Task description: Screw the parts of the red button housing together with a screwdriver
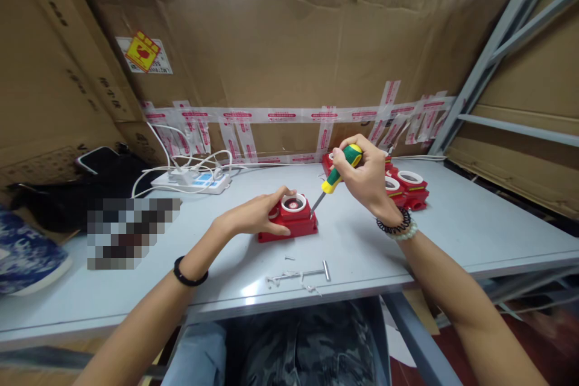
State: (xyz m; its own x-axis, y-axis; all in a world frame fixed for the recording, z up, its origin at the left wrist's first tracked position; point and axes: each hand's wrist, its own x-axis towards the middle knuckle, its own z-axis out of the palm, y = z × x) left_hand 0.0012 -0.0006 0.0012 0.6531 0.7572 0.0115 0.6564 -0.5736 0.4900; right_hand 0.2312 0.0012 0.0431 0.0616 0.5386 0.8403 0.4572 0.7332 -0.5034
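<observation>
Head view: the red boxy housing (301,228), topped by a white ring, sits on the pale grey bench (362,256), the left grip (256,212) curved half-open around it. The right grip (365,175) is wrapped round a green-and-yellow screwdriver (332,181), tip at one corner; that corner looks under way, the rest I can't judge. In front lie a small silver screw (289,258), loose, and a steel T-handled tool (326,271). The right grip partly hides similar red housings (420,193).
</observation>
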